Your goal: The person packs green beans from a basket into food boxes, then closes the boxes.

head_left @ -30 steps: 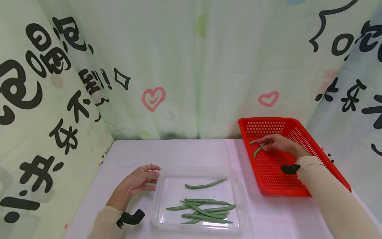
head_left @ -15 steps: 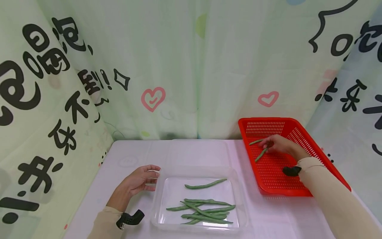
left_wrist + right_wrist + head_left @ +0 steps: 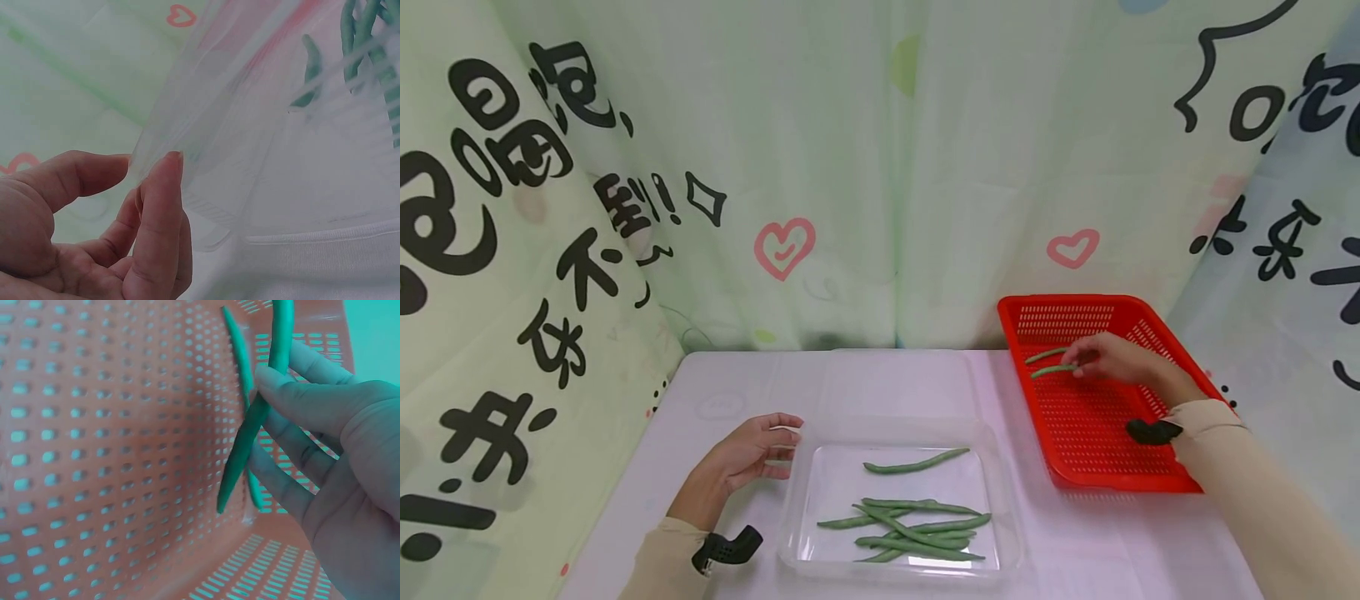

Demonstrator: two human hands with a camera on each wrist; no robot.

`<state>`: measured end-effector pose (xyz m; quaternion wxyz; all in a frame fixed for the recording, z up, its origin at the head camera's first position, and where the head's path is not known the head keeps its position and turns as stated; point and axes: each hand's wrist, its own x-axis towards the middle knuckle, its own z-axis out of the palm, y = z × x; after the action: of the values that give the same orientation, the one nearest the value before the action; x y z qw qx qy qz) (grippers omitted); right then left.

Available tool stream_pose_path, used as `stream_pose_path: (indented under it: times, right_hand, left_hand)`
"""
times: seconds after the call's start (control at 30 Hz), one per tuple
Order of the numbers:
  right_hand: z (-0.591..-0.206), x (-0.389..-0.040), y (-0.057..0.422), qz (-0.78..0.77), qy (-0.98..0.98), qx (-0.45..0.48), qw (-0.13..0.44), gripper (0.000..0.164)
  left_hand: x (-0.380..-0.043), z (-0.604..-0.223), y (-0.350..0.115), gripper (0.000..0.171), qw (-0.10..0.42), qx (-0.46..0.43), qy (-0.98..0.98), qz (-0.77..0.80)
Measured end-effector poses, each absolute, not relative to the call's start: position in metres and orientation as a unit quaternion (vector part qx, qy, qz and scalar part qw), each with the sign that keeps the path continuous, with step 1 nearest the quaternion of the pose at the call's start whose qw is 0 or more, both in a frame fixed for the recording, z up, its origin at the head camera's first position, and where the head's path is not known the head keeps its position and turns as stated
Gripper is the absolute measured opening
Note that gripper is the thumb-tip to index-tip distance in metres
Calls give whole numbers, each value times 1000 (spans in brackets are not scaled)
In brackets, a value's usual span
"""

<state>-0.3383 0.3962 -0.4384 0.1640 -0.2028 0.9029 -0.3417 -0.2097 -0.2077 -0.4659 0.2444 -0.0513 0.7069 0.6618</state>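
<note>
My right hand (image 3: 1112, 357) pinches a green bean (image 3: 247, 434) between thumb and fingers, over the red plastic basket (image 3: 1056, 467). Another green bean (image 3: 1045, 355) lies in the basket behind the held one, by the far left side. At the left rim of a clear plastic box (image 3: 793, 500), my left hand (image 3: 760, 450) holds the edge between thumb and fingertips, as the left wrist view shows (image 3: 106, 231). Inside the box are several green beans (image 3: 917, 529), crossing one another near the front, plus a single bean (image 3: 916, 462) apart from them at the back.
The box and basket stand on a white-covered table (image 3: 850, 383), the basket to the right. Behind and at both sides hang pale green curtains (image 3: 850, 150) with black characters and pink hearts. Each wrist wears a black device (image 3: 730, 548).
The right hand has drawn slightly to the right, lifting and turning its bean, which now points left. More of the bean lying in the basket shows. The left hand and box have stayed put.
</note>
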Motion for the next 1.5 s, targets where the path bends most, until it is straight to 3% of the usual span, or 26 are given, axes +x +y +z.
stream_pose_path:
  times: [0.9,1.5]
  right_hand:
    - [-411,-309,396,-425,881,-168,123,31]
    - [-393,-295,372,-495,838,-213,83,30]
  left_hand:
    - [-210,-466,-207,43,241,-47,712,658]
    - [-211,-466,-207,43,247,-46,706,662]
